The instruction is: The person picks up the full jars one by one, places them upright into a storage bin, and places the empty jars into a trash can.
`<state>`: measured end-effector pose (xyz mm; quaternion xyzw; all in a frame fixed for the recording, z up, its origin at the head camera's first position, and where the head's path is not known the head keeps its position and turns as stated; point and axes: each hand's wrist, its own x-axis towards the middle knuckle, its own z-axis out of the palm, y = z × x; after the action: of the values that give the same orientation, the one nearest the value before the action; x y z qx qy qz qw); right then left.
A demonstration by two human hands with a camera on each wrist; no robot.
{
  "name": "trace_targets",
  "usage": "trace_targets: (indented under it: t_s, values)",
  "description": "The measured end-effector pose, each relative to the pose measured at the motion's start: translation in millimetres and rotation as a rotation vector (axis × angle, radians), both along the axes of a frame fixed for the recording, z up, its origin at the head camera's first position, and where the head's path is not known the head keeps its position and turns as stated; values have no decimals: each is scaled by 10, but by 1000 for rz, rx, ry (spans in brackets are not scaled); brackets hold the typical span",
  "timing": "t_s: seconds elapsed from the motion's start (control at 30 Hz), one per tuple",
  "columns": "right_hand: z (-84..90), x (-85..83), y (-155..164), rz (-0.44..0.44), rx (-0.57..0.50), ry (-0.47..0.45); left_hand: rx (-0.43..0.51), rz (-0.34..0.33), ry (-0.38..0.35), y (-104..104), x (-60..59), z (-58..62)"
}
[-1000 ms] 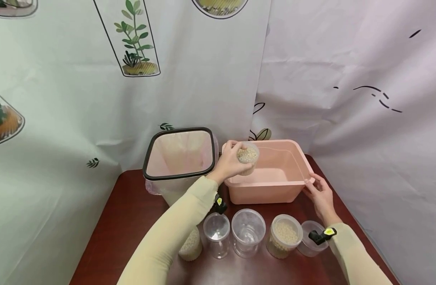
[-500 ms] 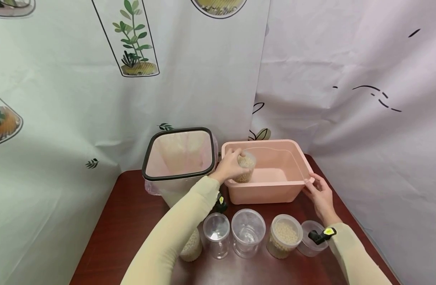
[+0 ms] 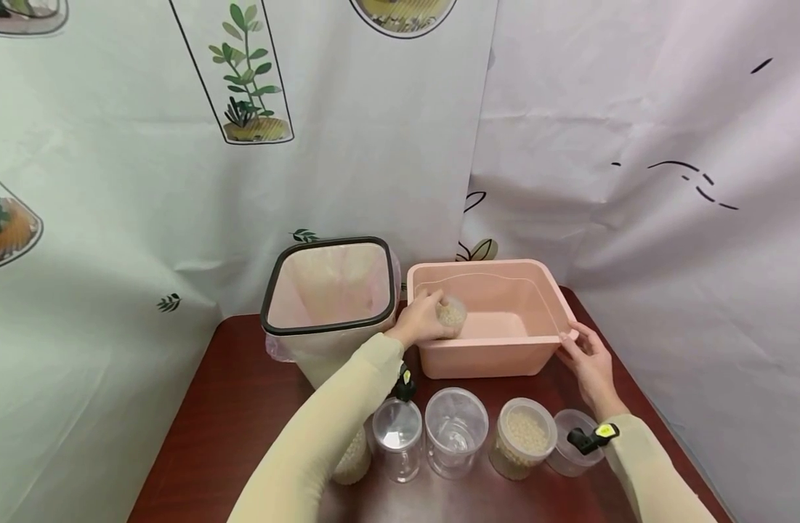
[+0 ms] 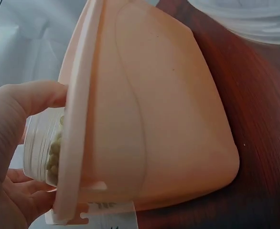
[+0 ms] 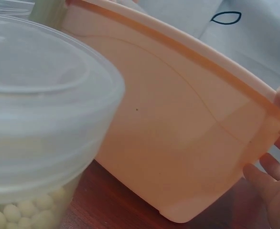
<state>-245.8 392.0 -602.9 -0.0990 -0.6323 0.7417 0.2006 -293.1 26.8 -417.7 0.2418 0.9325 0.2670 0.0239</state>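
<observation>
My left hand (image 3: 421, 321) holds a see-through jar of pale beans (image 3: 453, 315) inside the left end of a pink plastic bin (image 3: 491, 360). In the left wrist view, the thumb and fingers curl round the jar (image 4: 37, 148), and the bin wall (image 4: 173, 109) hides its lower part. Whether the jar touches the bin floor cannot be seen. At the bin's front right corner, my right hand (image 3: 591, 370) grips the rim. The right wrist view shows the thumb above that corner and the fingers (image 5: 262, 181) under it.
Left of the bin stands a black-rimmed waste bin (image 3: 317, 359) with a liner. In front are a jar of beans (image 3: 355, 459), two clear jars (image 3: 401, 447) (image 3: 455, 439), a lidded bean jar (image 3: 522, 439) and a low round tub (image 3: 567, 456). A printed curtain (image 3: 373, 145) hangs behind.
My left hand has lowered the bean jar from above the pink bin's rim down into its left end. My right hand has stayed at the right corner.
</observation>
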Motion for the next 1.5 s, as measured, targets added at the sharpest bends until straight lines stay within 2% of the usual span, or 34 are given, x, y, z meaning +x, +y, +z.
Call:
trace_targets:
  t_s: [0.13, 0.43, 0.63, 0.87, 1.07, 1.2, 1.5]
  values:
    - [15, 7, -11, 5, -5, -1, -46, -27, 33, 3, -1, -8]
    - [-5, 15, 4, 6, 9, 15, -125, -72, 39, 58, -74, -64]
    - [25, 57, -32, 12, 1, 15, -205, -84, 24, 83, -93, -106]
    - [12, 58, -14, 0, 12, 19, -228, -92, 18, 98, -100, -83]
    - [10, 50, -29, 17, 23, 12, -271, -94, -27, 90, -125, -76]
    - [36, 64, -54, 9, 13, 16, -244, -101, -34, 71, -122, -92]
    - [34, 53, -21, -12, 32, -8, -48, -152, -33, 58, -102, -98]
